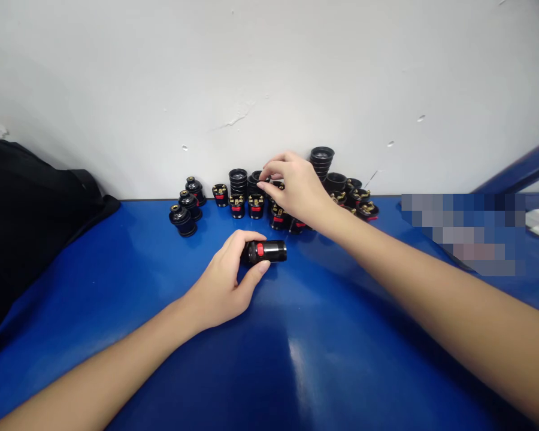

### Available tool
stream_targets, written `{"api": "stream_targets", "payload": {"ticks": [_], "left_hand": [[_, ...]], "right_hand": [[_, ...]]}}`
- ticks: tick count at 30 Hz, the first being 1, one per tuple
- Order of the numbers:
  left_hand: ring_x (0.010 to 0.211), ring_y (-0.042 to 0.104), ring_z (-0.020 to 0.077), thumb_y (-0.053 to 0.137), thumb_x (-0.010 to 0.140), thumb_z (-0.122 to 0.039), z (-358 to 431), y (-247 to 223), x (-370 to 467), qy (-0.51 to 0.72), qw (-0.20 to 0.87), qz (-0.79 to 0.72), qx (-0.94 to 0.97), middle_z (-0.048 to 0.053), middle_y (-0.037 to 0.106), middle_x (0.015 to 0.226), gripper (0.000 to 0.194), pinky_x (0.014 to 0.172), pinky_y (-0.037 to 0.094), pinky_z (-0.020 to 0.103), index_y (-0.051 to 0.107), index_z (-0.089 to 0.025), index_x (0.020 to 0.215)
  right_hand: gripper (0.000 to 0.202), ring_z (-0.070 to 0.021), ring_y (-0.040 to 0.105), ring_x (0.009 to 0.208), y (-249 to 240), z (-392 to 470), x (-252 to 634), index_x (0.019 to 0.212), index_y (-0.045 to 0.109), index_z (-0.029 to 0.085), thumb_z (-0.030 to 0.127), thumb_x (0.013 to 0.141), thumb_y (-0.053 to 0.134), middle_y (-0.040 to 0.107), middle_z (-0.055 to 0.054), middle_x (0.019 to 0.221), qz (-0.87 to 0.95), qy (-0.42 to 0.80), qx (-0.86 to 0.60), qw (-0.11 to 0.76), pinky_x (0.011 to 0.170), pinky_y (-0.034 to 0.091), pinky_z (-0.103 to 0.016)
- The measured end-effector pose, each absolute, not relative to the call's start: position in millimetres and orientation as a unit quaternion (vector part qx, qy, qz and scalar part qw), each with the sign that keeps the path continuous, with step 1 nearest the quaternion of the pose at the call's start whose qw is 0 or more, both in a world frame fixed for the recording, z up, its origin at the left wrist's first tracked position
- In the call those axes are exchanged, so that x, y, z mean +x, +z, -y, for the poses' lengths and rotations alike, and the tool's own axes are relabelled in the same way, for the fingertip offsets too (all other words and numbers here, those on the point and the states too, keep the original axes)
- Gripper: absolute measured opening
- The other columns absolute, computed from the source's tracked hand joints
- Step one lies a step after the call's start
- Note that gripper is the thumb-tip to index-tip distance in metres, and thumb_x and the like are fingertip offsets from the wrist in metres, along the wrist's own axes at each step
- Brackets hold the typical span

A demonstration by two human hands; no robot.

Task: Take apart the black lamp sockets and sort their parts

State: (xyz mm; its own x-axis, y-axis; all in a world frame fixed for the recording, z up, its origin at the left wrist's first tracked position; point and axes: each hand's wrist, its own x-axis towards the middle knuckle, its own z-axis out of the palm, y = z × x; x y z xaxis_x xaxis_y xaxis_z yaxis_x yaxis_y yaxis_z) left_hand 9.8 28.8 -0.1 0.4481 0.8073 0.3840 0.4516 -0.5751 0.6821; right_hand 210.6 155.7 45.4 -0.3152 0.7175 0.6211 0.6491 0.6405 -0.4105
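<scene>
A black lamp holder (pixel 273 251) with a red switch lies on its side, its narrow end pointing right, and my left hand (pixel 227 278) is closed around its left part. Farther back, my right hand (pixel 291 185) has thumb and forefinger pinched at the rim of a black ring (pixel 254 177). Whether the ring is lifted cannot be seen. Just in front stand black socket inserts with brass contacts and red switches, such as one insert (pixel 256 206). My right hand and forearm partly cover several others.
Three black caps (pixel 182 220) with brass tops stand in a row at left. Ring stacks (pixel 238 181) and another taller stack (pixel 322 161) stand near the white wall (pixel 269 78). Black cloth (pixel 31 221) covers the left side of the blue table (pixel 161 383). A pixelated patch hides something at right.
</scene>
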Motion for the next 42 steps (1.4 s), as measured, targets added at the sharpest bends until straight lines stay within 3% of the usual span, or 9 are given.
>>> {"api": "stream_targets", "payload": {"ticks": [14, 30, 35, 39, 42], "left_hand": [[0.109, 0.067, 0.0227, 0.058, 0.107, -0.025, -30, -1, 8, 0.357, 0.252, -0.384, 0.813, 0.008, 0.067, 0.122, 0.024, 0.097, 0.055, 0.04, 0.053, -0.023, 0.131], [0.107, 0.067, 0.0217, 0.059, 0.108, -0.026, -30, -1, 9, 0.363, 0.252, -0.38, 0.812, 0.007, 0.067, 0.12, 0.023, 0.096, 0.055, 0.038, 0.053, -0.023, 0.13], [0.104, 0.069, 0.021, 0.059, 0.109, -0.033, -30, -3, 9, 0.365, 0.272, -0.396, 0.798, 0.007, 0.068, 0.12, 0.028, 0.091, 0.056, 0.037, 0.051, -0.024, 0.135], [0.092, 0.069, 0.0182, 0.06, 0.109, -0.035, -30, -6, 10, 0.371, 0.298, -0.399, 0.784, 0.004, 0.069, 0.11, 0.032, 0.081, 0.057, 0.032, 0.046, -0.024, 0.136], [0.094, 0.071, 0.0182, 0.062, 0.109, -0.035, -31, -8, 11, 0.386, 0.305, -0.384, 0.782, 0.005, 0.07, 0.111, 0.033, 0.081, 0.057, 0.031, 0.044, -0.024, 0.134]], "right_hand": [[0.007, -0.0289, 0.071, 0.104, 37, -169, 199, 0.094, 0.078, 0.016, 0.01, 0.093, 0.074, 0.068, -0.013, 0.11, 0.8, 0.068, -0.426, 0.418, 0.101, 0.065, -0.052], [0.005, -0.0302, 0.071, 0.105, 45, -156, 201, 0.095, 0.075, 0.02, 0.015, 0.094, 0.073, 0.069, -0.012, 0.111, 0.806, 0.044, -0.416, 0.42, 0.101, 0.06, -0.051], [0.008, -0.0221, 0.071, 0.088, 56, -116, 202, 0.1, 0.07, 0.021, 0.023, 0.103, 0.063, 0.071, -0.008, 0.102, 0.801, 0.081, -0.386, 0.45, 0.086, 0.059, -0.039], [0.018, -0.0199, 0.069, 0.077, 57, -79, 215, 0.099, 0.067, 0.023, 0.033, 0.108, 0.055, 0.075, -0.004, 0.09, 0.797, 0.185, -0.405, 0.408, 0.071, 0.055, -0.034], [0.037, -0.0174, 0.063, 0.065, 49, -55, 227, 0.087, 0.062, 0.024, 0.049, 0.111, 0.049, 0.07, -0.002, 0.076, 0.782, 0.264, -0.459, 0.33, 0.06, 0.048, -0.032]]}}
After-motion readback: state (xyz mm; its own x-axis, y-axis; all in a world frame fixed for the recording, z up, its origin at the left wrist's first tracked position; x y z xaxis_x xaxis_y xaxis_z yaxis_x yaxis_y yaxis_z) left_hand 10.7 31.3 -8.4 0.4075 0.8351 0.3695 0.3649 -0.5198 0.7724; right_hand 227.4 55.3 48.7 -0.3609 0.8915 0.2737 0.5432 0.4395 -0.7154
